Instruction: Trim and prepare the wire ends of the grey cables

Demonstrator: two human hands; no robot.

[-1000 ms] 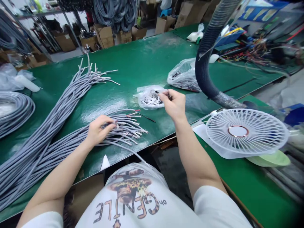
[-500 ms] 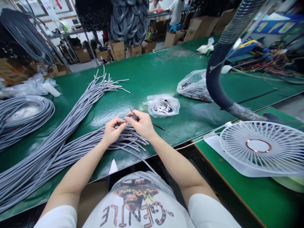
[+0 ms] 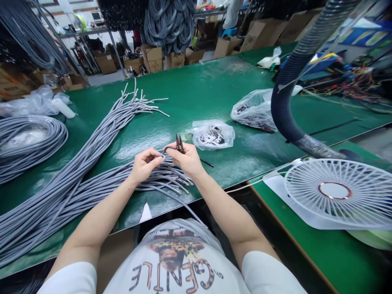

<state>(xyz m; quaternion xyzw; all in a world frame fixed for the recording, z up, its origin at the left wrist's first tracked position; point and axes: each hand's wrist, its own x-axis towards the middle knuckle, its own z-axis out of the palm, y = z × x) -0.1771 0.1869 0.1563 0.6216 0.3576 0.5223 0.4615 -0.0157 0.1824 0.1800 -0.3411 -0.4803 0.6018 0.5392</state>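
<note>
Holding snips (image 3: 179, 143): R hand (image 3: 188, 159), "GENTLE" tee (image 3: 174, 261)

I count my two hands (image 3: 143, 166) (image 3: 189, 159), one pair of scissors (image 3: 179, 143) and two cable bundles (image 3: 98, 130) (image 3: 104, 181), centre to left. Towards the right, I count two bags of small parts (image 3: 213, 136) (image 3: 255, 112), one hose (image 3: 280, 98), one fan (image 3: 335, 190).

Grey cables (image 3: 101, 181), dark snips (image 3: 179, 144), green tabletop (image 3: 208, 90), white fan guard (image 3: 312, 185), white shirt (image 3: 235, 281) with mottled brown lettering (image 3: 174, 275)
</note>
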